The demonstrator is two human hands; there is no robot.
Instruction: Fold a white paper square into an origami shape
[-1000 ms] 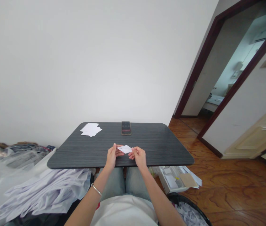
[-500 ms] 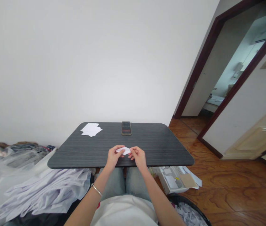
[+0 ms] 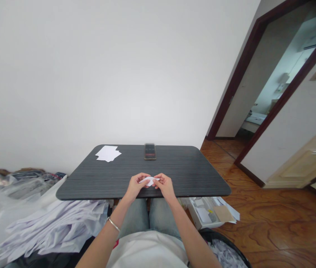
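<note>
A small folded piece of white paper point(image 3: 150, 181) is held between both hands, just above the near edge of the dark table point(image 3: 183, 167). My left hand point(image 3: 136, 185) pinches its left side, thumb on top and fingers behind. On the right side, my right hand point(image 3: 164, 184) grips it the same way, the two thumbs close together. The fingers hide parts of the paper's ends. Several white paper sheets point(image 3: 108, 153) lie overlapping at the table's far left. A phone point(image 3: 150, 152) rests at the far middle, its top end seeming raised.
White cloth point(image 3: 57, 227) is heaped below left, beside clear plastic point(image 3: 9, 212). Under the table's right side sit a white box point(image 3: 202, 216) of papers and a black bin point(image 3: 227, 253) of paper pieces. A white wall point(image 3: 119, 74) stands behind the table.
My thumbs have come closer together over the middle of the paper, and its outline has changed slightly. Both hands still hold it in nearly the same place.
</note>
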